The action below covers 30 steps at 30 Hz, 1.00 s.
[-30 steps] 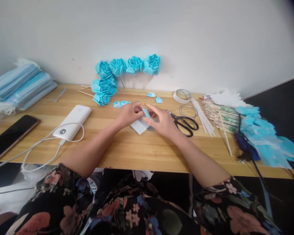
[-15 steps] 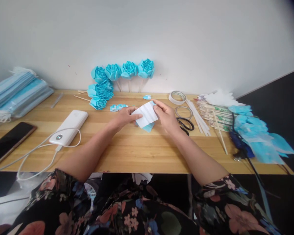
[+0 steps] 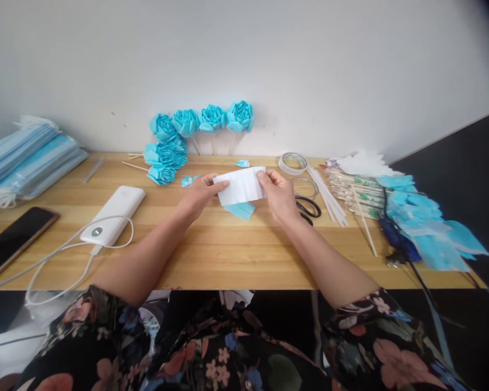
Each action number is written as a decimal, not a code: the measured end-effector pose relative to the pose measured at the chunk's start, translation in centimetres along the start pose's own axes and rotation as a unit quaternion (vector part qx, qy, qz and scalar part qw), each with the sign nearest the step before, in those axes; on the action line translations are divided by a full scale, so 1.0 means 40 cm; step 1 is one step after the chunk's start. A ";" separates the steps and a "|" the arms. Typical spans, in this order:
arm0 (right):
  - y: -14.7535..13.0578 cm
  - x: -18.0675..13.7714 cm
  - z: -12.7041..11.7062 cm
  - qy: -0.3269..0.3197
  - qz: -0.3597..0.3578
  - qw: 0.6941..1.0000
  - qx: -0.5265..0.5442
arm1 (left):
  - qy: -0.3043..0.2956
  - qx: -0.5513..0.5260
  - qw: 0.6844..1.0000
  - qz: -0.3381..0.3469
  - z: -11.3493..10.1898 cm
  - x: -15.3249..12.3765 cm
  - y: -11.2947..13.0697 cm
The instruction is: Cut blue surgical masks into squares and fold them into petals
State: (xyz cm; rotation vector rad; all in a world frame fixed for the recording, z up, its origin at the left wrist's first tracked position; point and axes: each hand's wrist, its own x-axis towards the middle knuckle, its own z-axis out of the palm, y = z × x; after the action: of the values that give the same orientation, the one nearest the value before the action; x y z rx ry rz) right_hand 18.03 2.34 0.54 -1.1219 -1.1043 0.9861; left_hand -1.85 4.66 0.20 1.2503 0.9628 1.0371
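Observation:
Held up over the middle of the table is a creased white sheet of mask fabric (image 3: 243, 186). My left hand (image 3: 202, 194) pinches its left edge, and my right hand (image 3: 280, 194) pinches the right edge. A blue fabric piece (image 3: 241, 210) lies on the table just below the sheet, partly covered by it. Behind my left fingers are small folded blue pieces (image 3: 188, 181). One small blue petal-like piece (image 3: 243, 163) rests beyond the sheet. To the right of my right hand sit black-handled scissors (image 3: 309, 206), their blades hidden by the hand.
Blue fabric roses (image 3: 212, 118) on sticks lean against the wall. Tape rolls (image 3: 292, 163) and white strips (image 3: 330, 198) lie right, near wrapped sticks (image 3: 356, 190), a blue glue gun (image 3: 399, 241) and blue fabric (image 3: 427, 228). Left are masks (image 3: 32, 157), a power bank (image 3: 113, 215) and a phone (image 3: 16, 236).
The white sheet has turned from a slant to nearly level and is stretched wider between my hands. My left fingers have shifted to its left edge, uncovering more of the blue piece below.

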 end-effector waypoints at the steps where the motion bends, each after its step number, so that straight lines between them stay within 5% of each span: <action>1: 0.002 0.000 0.000 0.009 -0.008 1.000 -0.007 | 0.016 -0.019 1.000 0.006 0.001 0.002 -0.004; 9: -0.001 -0.034 0.004 0.031 -0.118 0.980 -0.157 | 0.161 0.044 0.979 0.118 0.033 -0.021 0.001; 17: -0.016 -0.048 0.018 0.064 -0.130 0.974 -0.172 | 0.221 0.116 0.960 0.128 0.042 -0.018 -0.013; 22: -0.009 -0.044 0.012 0.009 -0.093 0.984 -0.154 | 0.217 0.082 0.967 0.109 0.033 -0.011 0.004; 30: -0.018 -0.002 -0.041 -0.170 -0.066 0.974 -0.133 | 0.123 0.048 0.991 0.013 -0.002 0.000 0.025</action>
State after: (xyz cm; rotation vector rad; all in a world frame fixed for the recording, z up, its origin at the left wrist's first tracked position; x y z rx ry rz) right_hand 19.65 1.84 1.12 -1.0980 -1.6049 0.9667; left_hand -2.01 4.71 1.19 1.2349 1.1985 1.1977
